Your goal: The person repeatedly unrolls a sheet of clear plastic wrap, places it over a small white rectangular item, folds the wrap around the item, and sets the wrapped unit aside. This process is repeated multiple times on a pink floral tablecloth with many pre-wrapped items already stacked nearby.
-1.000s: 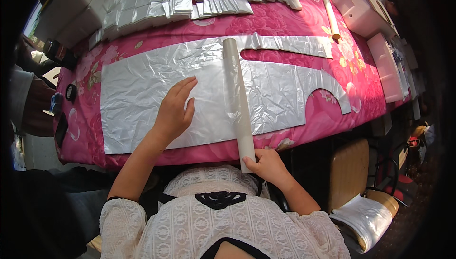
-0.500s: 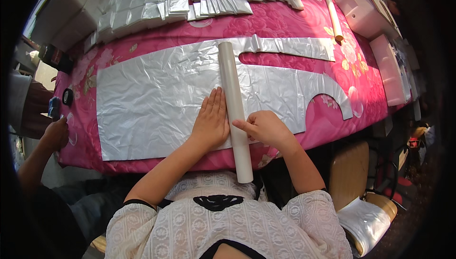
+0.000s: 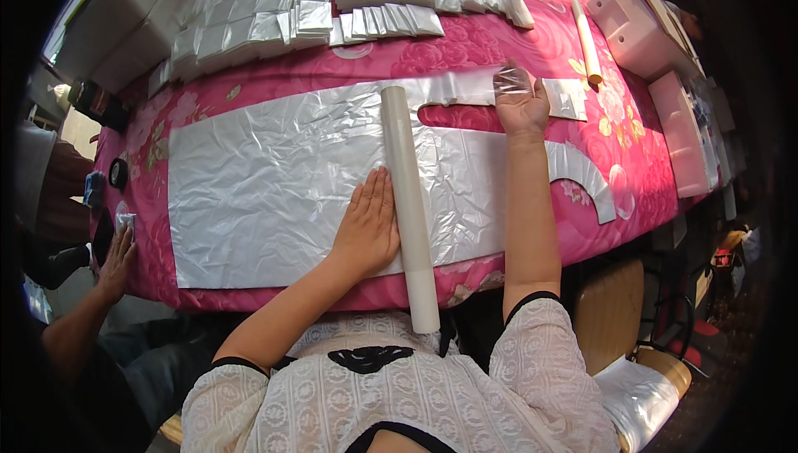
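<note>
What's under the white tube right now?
The tube lies on the silver plastic sheet, which covers the pink floral cloth. The left hand presses the sheet beside it. What lies under the cloth is hidden.

Pretty bright daylight here, seems to pour in from the far left side, and the silvery plastic sheet [image 3: 274,179] throws back a fair bit of glare. Shadows are soft, just a thin one along the white tube [image 3: 409,204]. Heavy fisheye bend, black vignette at the corners. Centre is sharp, the edges go dim and mushy.
</note>
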Motion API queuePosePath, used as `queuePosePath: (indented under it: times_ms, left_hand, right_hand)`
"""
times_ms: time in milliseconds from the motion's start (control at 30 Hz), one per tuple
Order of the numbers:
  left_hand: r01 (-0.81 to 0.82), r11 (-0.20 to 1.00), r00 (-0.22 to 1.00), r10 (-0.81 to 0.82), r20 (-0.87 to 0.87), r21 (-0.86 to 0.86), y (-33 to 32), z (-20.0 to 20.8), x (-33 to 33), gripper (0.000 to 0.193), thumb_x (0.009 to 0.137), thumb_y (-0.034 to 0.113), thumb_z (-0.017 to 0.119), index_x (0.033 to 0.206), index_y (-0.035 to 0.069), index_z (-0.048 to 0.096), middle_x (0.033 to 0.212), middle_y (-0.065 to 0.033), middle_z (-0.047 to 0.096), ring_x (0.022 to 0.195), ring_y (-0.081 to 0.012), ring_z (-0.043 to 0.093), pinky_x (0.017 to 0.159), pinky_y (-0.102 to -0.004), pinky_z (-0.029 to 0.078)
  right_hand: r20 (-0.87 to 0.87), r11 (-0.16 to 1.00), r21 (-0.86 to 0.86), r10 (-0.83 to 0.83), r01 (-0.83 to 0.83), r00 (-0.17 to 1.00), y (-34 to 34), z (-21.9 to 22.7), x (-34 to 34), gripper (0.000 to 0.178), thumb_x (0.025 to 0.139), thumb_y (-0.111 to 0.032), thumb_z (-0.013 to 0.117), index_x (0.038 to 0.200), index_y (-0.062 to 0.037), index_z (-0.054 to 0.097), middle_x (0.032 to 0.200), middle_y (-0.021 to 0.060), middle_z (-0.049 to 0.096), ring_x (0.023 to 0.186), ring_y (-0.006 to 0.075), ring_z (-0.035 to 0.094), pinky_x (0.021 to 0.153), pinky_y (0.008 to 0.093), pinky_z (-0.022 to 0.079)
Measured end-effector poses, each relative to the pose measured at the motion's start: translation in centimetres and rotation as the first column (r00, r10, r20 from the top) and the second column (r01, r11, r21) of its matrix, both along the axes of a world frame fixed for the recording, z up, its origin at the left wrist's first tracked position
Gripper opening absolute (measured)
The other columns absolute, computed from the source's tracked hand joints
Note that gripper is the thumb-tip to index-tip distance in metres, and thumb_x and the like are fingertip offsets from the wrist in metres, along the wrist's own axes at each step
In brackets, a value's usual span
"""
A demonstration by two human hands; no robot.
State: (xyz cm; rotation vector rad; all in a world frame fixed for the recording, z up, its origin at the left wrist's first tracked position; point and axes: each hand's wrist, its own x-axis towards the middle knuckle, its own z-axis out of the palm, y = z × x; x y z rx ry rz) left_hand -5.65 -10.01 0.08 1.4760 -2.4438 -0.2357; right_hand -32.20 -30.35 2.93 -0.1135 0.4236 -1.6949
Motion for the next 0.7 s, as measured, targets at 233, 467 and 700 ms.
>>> queuePosePath:
  times_ms: [233, 467, 700]
  left_hand:
    - [0.009, 1.000, 0.999, -0.009, -0.053, -0.003, -0.2, -0.2, -0.3, 0.062, 0.084, 0.021, 0.035, 0.134, -0.014, 0.022, 0.142, -0.0272, 0.021, 0.136, -0.0344, 0.017, 0.111, -0.0420, 0.011]
    - [-0.005, 0.999, 0.961, 0.018, -0.277, 0.047, -0.1, -0.3, -0.4, 0.068, 0.084, 0.027, 0.043, 0.134, -0.014, 0.021, 0.142, -0.0277, 0.021, 0.135, -0.0365, 0.018, 0.110, -0.0459, 0.013]
    - [0.024, 0.997, 0.991, -0.034, -0.128, -0.076, -0.5, -2.1, -1.4, 0.067, 0.081, 0.022, 0.041, 0.133, -0.015, 0.022, 0.141, -0.0301, 0.022, 0.134, -0.0393, 0.021, 0.109, -0.0483, 0.014]
  right_hand:
    - [-0.376, 0.934, -0.357, -0.121, -0.023, 0.919, 2.5, 12.8, 0.0, 0.038, 0.094, -0.026, 0.036, 0.123, -0.0012, 0.040, 0.125, 0.0176, 0.050, 0.115, 0.0307, 0.048, 0.097, 0.0445, 0.039]
    - [-0.885, 0.752, -0.227, 0.106, -0.618, 0.453, 11.0, 8.1, 28.7, 0.050, 0.097, -0.029, 0.039, 0.133, 0.0051, 0.033, 0.130, 0.0178, 0.046, 0.123, 0.0237, 0.042, 0.103, 0.0285, 0.028]
    - [-0.981, 0.566, 0.106, -0.076, -0.818, -0.180, 17.7, 0.1, 42.8, 0.067, 0.086, -0.038, 0.050, 0.132, 0.0075, 0.032, 0.134, 0.0265, 0.037, 0.128, 0.0418, 0.029, 0.105, 0.0444, 0.023]
